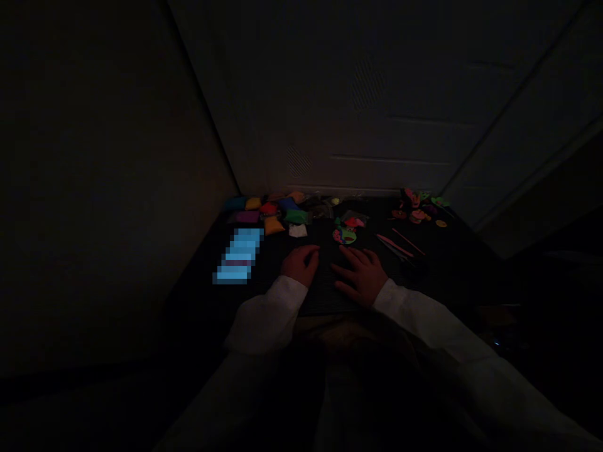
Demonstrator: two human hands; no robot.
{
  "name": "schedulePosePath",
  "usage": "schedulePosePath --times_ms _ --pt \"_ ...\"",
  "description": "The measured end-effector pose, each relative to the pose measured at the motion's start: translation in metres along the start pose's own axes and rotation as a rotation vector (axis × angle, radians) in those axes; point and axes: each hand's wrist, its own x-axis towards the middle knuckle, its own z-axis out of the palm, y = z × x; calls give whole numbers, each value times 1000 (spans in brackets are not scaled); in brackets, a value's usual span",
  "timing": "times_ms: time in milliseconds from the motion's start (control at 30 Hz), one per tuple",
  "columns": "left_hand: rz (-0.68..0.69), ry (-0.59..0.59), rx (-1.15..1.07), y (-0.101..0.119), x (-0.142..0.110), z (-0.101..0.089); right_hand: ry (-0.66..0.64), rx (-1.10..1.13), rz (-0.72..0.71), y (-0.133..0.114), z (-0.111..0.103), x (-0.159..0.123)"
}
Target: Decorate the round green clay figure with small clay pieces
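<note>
In dim light, my left hand [299, 264] rests on the dark table, loosely bent, with a gap between thumb and forefinger and nothing visible in it. My right hand [362, 274] lies palm down beside it with its fingers spread. Just beyond the right fingertips is a round green piece [345, 235] with pink and blue decoration. A small packet with bright red and pink contents [354, 222] lies behind that piece. To the right of my right hand are thin pink tools [396, 243] and a dark-handled tool, perhaps scissors [414, 267].
A lit phone [238, 256], its screen blurred out, lies at the left. Several coloured packets, including green [296, 216], orange [274, 225] and white [298, 230], are grouped at the back left. Small colourful figures [417, 215] sit at the back right. A pale panel [400, 138] rises behind the table.
</note>
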Motion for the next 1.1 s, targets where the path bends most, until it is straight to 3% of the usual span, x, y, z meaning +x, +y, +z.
schedulePosePath --times_ms 533,1100 --pt "1 1 -4 -2 0 2 13 64 23 -1 1 1" --pt "4 5 0 -1 0 1 99 225 8 21 19 6"
